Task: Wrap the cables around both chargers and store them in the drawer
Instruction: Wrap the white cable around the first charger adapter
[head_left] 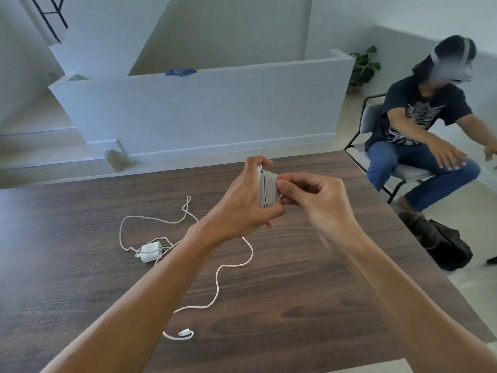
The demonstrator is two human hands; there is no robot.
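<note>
a dark wood-grain table (pixel 309 278) fills the lower part of the view, in a pale room with white walls.

above the middle of the table, both hands hold up a white charger wrapped in its cable (pixel 267 190). the cable lies in neat turns around the block. the left hand (pixel 247 203) grips the bundle from the left, fingers curled round its top and underside. the right hand (pixel 314 200) meets it from the right, thumb and fingertips pinching the cable at the bundle's edge; the cable's end is hidden by the fingers.

a second white charger (pixel 150 251) lies flat on the table, to the left of the left forearm and well apart from the held one. its loose white cable (pixel 217 281) is unwound, looping away from the block, passing under the left forearm and trailing in curves toward the near edge, where its plug (pixel 186 332) rests on the wood.

past the table's right edge, another person (pixel 419 130) in a dark t-shirt and blue jeans sits on a chair (pixel 373 117) with a black frame, arms stretched forward. a dark bag (pixel 443 240) lies on the floor beside the table. a potted plant (pixel 363 67) stands in the far corner. behind the table runs a low white wall (pixel 201 111) with a blue cloth (pixel 180 72) on top.
</note>
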